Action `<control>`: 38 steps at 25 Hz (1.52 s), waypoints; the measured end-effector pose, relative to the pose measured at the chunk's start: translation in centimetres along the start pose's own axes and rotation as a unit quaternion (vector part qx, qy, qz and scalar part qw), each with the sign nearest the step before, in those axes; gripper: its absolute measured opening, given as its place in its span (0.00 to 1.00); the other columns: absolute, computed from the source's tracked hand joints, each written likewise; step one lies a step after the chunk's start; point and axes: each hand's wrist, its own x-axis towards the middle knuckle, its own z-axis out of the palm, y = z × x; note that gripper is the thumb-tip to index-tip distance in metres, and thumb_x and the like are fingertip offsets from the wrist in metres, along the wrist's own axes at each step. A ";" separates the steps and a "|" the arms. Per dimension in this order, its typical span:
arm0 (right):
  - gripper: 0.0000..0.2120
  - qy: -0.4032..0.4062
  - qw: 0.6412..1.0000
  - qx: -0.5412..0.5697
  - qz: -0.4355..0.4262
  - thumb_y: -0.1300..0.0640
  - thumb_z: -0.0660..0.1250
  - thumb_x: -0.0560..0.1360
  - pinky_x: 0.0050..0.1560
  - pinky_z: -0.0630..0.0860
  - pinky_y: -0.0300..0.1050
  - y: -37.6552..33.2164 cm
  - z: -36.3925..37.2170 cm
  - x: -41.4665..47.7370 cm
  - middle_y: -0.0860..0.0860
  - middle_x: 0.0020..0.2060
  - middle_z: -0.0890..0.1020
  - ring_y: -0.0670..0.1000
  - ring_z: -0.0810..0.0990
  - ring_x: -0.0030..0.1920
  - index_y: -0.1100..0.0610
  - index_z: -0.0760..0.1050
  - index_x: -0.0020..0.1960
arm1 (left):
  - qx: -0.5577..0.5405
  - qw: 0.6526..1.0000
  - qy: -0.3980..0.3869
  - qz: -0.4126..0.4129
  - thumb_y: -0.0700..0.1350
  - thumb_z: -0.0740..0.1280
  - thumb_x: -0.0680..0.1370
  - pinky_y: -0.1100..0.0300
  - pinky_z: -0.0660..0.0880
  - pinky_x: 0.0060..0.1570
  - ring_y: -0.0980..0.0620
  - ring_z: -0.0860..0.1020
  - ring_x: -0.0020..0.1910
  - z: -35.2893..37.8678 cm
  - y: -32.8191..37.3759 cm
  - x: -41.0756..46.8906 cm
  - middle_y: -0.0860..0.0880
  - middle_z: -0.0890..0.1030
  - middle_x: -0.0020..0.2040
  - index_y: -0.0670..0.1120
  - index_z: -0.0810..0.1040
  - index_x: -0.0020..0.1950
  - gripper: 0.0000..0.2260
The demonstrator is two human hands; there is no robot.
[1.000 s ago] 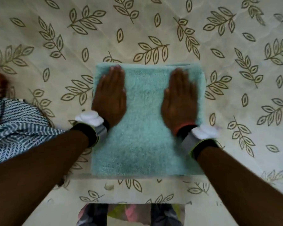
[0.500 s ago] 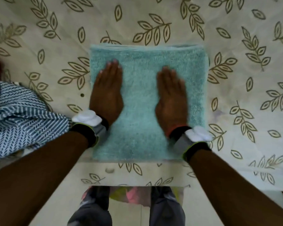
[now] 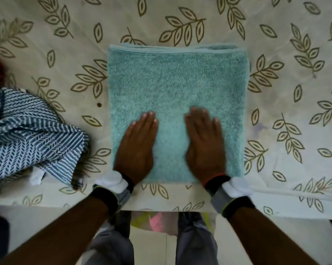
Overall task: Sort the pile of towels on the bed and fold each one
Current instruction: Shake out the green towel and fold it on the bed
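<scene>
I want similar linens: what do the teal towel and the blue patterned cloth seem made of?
Teal towel: likely cotton terry, matte, with a fuzzy pile and a flat hem band along its far edge. Blue patterned cloth: seemingly a thin flat-woven fabric, perhaps cotton; smooth, crumpling in soft folds. Exact fibre cannot be told.

Not seeing any readable text, brand or number anywhere in this one. The only candidate is what's looking like a little white tag (image 3: pixel 35 176), poking out from under the blue striped cloth (image 3: pixel 27 134) at about 8 o'clock, and it's coming through way too blurry to make out anything on it.
</scene>
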 end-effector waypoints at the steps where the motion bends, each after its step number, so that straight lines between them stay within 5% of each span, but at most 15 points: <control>1: 0.37 0.011 0.999 -0.014 0.028 0.59 0.62 0.71 0.79 0.52 0.62 2.1 -0.6 -0.5 0.55 0.80 0.60 0.57 0.55 0.81 0.58 0.62 0.80 | 0.005 1.000 0.000 -0.018 0.37 0.55 0.74 0.44 0.54 0.77 0.42 0.55 0.79 -0.7 -1.2 -0.3 0.39 0.59 0.79 0.36 0.61 0.77 0.30; 4: 0.35 0.030 0.995 -0.015 0.098 0.61 0.60 0.72 0.76 0.57 0.66 5.1 -2.5 -0.7 0.55 0.81 0.59 0.57 0.54 0.82 0.57 0.61 0.80 | 0.006 0.996 0.018 -0.092 0.36 0.56 0.72 0.41 0.56 0.75 0.40 0.53 0.80 -2.7 -3.5 0.1 0.38 0.57 0.79 0.35 0.59 0.78 0.32; 9: 0.36 -0.013 0.998 0.000 0.060 0.54 0.58 0.74 0.79 0.48 0.65 7.1 -4.9 7.5 0.56 0.82 0.56 0.56 0.50 0.82 0.58 0.57 0.81 | 0.024 1.000 0.011 -0.009 0.41 0.54 0.74 0.39 0.57 0.75 0.36 0.57 0.78 -4.7 -7.8 7.8 0.34 0.59 0.78 0.33 0.60 0.76 0.30; 12: 0.46 -0.123 0.991 -0.028 0.034 0.45 0.60 0.66 0.80 0.42 0.63 7.2 -6.7 14.5 0.57 0.81 0.57 0.57 0.52 0.82 0.58 0.53 0.82 | 0.075 0.995 -0.066 -0.004 0.49 0.53 0.73 0.42 0.58 0.74 0.38 0.66 0.74 -6.8 -9.0 14.9 0.36 0.68 0.74 0.37 0.65 0.75 0.31; 15: 0.47 -0.211 0.974 -0.079 0.035 0.36 0.62 0.64 0.79 0.41 0.65 7.1 -9.2 20.1 0.58 0.74 0.67 0.59 0.64 0.77 0.55 0.62 0.79 | 0.042 0.982 -0.183 -0.020 0.55 0.59 0.67 0.43 0.72 0.61 0.36 0.75 0.61 -10.0 -8.3 20.8 0.37 0.77 0.60 0.42 0.75 0.64 0.30; 19: 0.43 -0.341 0.939 -0.040 0.031 0.40 0.75 0.72 0.74 0.61 0.53 6.6 -11.1 23.6 0.59 0.75 0.69 0.60 0.67 0.74 0.56 0.61 0.79 | 0.050 0.928 -0.358 -0.084 0.54 0.74 0.74 0.52 0.69 0.60 0.40 0.73 0.63 -12.3 -7.3 24.4 0.41 0.74 0.66 0.42 0.71 0.69 0.29; 21: 0.44 -0.397 0.916 -0.033 0.040 0.42 0.75 0.73 0.74 0.62 0.51 6.5 -11.1 23.7 0.57 0.78 0.65 0.59 0.64 0.77 0.56 0.59 0.80 | 0.055 0.910 -0.400 -0.095 0.55 0.74 0.74 0.54 0.70 0.56 0.42 0.75 0.55 -12.1 -7.4 24.7 0.41 0.78 0.61 0.42 0.74 0.64 0.26; 25: 0.29 -0.330 0.943 -0.042 0.010 0.48 0.77 0.72 0.61 0.71 0.50 7.0 -12.0 23.9 0.61 0.65 0.77 0.62 0.75 0.65 0.61 0.76 0.67 | 0.080 0.926 -0.358 -0.085 0.55 0.72 0.76 0.51 0.70 0.58 0.39 0.75 0.57 -12.0 -8.1 24.6 0.38 0.77 0.63 0.41 0.74 0.65 0.25; 29: 0.19 -0.055 0.996 -0.061 -0.032 0.46 0.67 0.72 0.57 0.73 0.58 7.2 -14.4 22.8 0.62 0.52 0.80 0.66 0.78 0.55 0.59 0.78 0.55 | 0.110 0.991 -0.064 -0.033 0.52 0.68 0.76 0.45 0.73 0.51 0.34 0.76 0.54 -15.3 -7.8 24.1 0.35 0.78 0.55 0.40 0.74 0.58 0.18; 31: 0.17 0.035 0.994 -0.088 -0.046 0.48 0.66 0.72 0.54 0.71 0.58 7.1 -15.6 21.0 0.62 0.50 0.79 0.66 0.78 0.52 0.59 0.76 0.54 | 0.100 0.995 0.001 0.027 0.53 0.65 0.74 0.46 0.72 0.47 0.34 0.76 0.50 -17.2 -7.4 22.8 0.36 0.77 0.51 0.40 0.74 0.54 0.18; 38: 0.18 -0.042 0.991 -0.068 -0.112 0.61 0.74 0.67 0.40 0.74 0.53 5.3 -11.7 7.3 0.57 0.44 0.78 0.61 0.77 0.42 0.59 0.78 0.56 | 0.064 0.979 -0.154 0.120 0.52 0.71 0.69 0.53 0.72 0.35 0.41 0.78 0.41 -14.3 -3.9 9.1 0.46 0.79 0.45 0.49 0.71 0.51 0.16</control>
